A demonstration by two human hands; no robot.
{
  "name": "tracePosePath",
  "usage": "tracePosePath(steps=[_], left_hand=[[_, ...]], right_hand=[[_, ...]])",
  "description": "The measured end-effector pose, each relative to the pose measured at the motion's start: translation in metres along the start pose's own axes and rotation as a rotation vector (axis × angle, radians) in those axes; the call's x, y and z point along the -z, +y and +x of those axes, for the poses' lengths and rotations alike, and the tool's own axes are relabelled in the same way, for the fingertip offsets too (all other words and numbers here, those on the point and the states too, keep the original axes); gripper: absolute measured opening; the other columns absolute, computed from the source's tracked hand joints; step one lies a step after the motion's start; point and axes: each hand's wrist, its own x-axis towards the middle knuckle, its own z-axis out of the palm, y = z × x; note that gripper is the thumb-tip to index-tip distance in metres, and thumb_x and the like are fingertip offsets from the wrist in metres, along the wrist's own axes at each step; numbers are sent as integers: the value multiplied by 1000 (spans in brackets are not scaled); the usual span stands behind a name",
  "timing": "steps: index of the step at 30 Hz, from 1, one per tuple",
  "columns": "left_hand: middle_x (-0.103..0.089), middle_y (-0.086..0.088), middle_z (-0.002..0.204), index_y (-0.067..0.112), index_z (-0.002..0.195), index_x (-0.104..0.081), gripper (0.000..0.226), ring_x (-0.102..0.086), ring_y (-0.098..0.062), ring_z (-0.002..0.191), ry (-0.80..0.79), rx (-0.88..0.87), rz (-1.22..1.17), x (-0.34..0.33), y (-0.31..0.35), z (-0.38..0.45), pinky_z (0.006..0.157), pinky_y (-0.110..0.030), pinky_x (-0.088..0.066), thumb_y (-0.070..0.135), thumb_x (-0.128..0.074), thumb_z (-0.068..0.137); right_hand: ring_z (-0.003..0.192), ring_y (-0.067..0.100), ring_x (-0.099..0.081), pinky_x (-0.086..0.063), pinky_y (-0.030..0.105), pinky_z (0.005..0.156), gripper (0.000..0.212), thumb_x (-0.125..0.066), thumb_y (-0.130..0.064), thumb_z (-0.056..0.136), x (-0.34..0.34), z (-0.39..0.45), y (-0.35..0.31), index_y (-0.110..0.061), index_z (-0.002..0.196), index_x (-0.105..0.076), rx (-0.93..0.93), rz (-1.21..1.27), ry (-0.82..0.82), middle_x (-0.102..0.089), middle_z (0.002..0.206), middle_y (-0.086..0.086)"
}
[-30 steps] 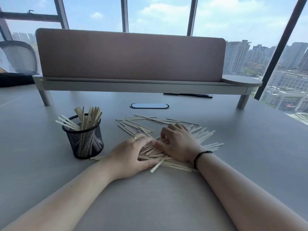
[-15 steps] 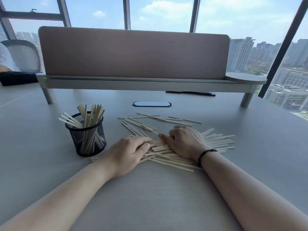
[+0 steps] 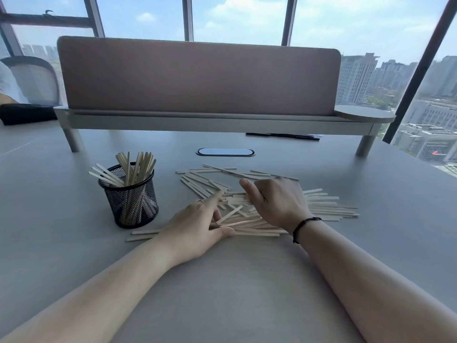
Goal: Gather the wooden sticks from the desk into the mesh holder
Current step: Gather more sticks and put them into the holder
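Observation:
A black mesh holder (image 3: 131,201) stands on the grey desk at left with several wooden sticks upright in it. A loose pile of pale wooden sticks (image 3: 326,206) is spread across the desk to its right. My left hand (image 3: 197,226) lies on the pile's near left end, index finger stretched out, other fingers curled around several sticks. My right hand (image 3: 277,201) rests on the pile's middle, fingers bent over the sticks and pressing them together. Two sticks (image 3: 141,235) lie apart by the holder's base.
A pink divider panel (image 3: 197,75) on a grey shelf crosses the desk's far side. A dark oval cable port (image 3: 225,152) lies behind the sticks. A black pen (image 3: 284,136) lies under the shelf. A mesh chair (image 3: 32,80) is at far left.
Both hands have shifted on the pile and drawn sticks toward each other. My left index finger has stretched out, and my right hand has lifted onto its fingertips. The camera has tipped slightly.

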Motion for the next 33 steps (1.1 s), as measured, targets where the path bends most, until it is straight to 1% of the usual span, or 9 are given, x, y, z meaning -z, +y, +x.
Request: tracePosePath(steps=[3,5,11,17,20,24,27,30,33], left_hand=[[-59,19,94,31,155,-21,92,-60,-6,90,-9,43,-54,-3,2,1,89,-31,-49,48,-75,82],[-62,16,88,29,152,-30,84,-61,-3,85,-1,58,-129,-4,2,2,83,-27,-49,37,-77,83],[-55,14,89,28,119,-70,27,-60,-15,88,24,-75,16,-5,2,-4,82,-29,-47,31,-67,92],[-54,9,113,20,112,-66,21,-58,-18,101,34,-121,99,-8,2,-3,89,-35,-48,33,-60,96],[-58,6,114,21,109,-62,18,-54,-17,108,44,-125,141,-7,5,-3,92,-33,-45,32,-55,98],[-60,7,109,23,105,-63,16,-55,-19,103,87,-118,149,-8,4,-5,91,-35,-44,30,-50,98],[-67,6,106,23,106,-69,27,-57,-20,102,143,-94,133,-7,4,-5,92,-36,-45,16,-47,93],[-75,-2,93,17,98,-76,33,-61,-24,95,287,-6,94,-2,2,-4,86,-38,-47,2,-48,87],[-76,-6,88,13,96,-77,32,-67,-29,85,379,86,124,4,-4,-1,71,-34,-46,1,-49,86]], right_hand=[[58,27,-59,-50,35,58,97,5,-80,86,2,0,-2,-14,62,-62,-10,31,19,-64,56,2],[55,30,-54,-48,35,56,93,3,-79,86,6,0,-3,-11,58,-54,-36,78,43,-58,51,5],[47,29,-42,-33,34,49,81,-4,-77,87,23,-3,-6,-12,50,-35,-97,183,78,-39,43,4],[43,21,-32,-30,34,48,73,-12,-72,89,36,-3,-18,-15,47,-26,-131,289,69,-29,41,2],[43,17,-25,-20,33,46,68,-19,-67,94,46,1,-25,-16,49,-20,-136,357,89,-22,41,1],[46,16,-21,-20,34,49,70,-17,-75,86,64,16,-36,-15,51,-22,-160,513,104,-23,42,-1],[49,17,-23,-25,34,53,76,-21,-79,84,81,27,-51,-10,51,-25,-180,711,75,-24,46,-3],[46,19,-23,-22,30,48,80,-24,-76,90,110,39,-71,-2,58,-25,-251,1096,49,-26,49,4],[44,19,-18,-16,27,47,74,-20,-82,87,130,50,-84,-14,57,-24,-349,1413,-66,-24,49,5]])
